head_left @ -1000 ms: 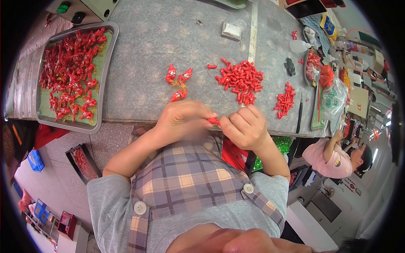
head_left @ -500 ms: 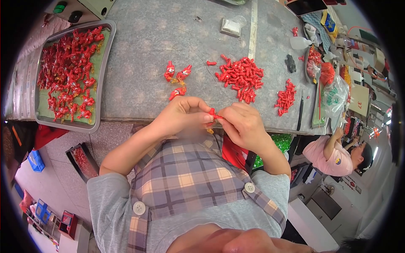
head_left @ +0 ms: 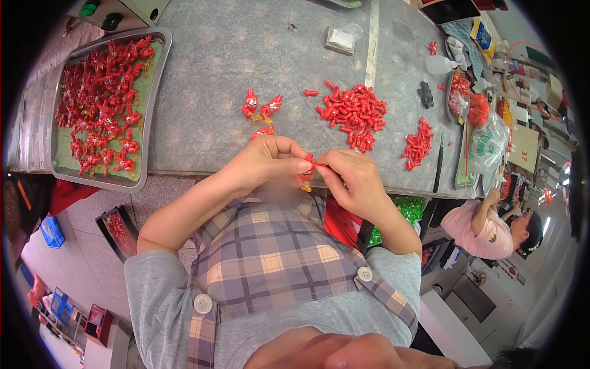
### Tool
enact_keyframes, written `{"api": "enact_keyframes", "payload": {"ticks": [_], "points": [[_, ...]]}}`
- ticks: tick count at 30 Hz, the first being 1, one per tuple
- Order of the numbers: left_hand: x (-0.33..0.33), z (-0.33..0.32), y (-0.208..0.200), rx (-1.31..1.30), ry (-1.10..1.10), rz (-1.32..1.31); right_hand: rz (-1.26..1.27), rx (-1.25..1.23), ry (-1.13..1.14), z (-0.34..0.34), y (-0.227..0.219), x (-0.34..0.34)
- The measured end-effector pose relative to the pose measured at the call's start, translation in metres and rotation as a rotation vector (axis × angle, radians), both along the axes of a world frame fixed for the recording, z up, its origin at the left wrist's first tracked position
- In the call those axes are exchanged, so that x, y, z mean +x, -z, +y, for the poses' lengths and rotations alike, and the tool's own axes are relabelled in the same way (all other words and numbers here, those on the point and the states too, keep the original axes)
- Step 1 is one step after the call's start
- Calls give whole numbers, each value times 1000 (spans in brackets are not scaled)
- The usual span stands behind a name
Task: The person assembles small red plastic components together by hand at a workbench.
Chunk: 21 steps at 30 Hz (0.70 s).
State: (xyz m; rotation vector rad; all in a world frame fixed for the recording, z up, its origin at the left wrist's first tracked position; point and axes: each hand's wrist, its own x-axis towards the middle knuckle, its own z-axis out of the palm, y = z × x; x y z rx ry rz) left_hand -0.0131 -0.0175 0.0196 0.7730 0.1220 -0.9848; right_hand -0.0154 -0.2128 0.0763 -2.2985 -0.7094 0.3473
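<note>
Bright, even light covers my bench (head_left: 209, 92); a strip lamp (head_left: 546, 226) glares far right, blur smears beneath my left grip (head_left: 270, 163), straight edges bow rimward.

- Table (head_left: 209, 74): grey mottled top, pale strip (head_left: 372, 49) from far edge
- Left end: grey tray (head_left: 158, 74), overhangs near edge
- Near edge, left of middle: three red-yellow figures (head_left: 270, 108)
- Near edge, middle: big red parts pile (head_left: 353, 114), loose red part (head_left: 311, 93) beside it
- Further right: smaller red pile (head_left: 418, 145), slim black tool (head_left: 439, 163)
- Toward far edge: white packet (head_left: 340, 41)
</note>
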Motion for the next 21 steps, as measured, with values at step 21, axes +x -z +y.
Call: {"api": "enact_keyframes", "payload": {"ticks": [21], "points": [[-7,0,8,-13,-9,-89,-222,8,-46,0,7,-10]]}}
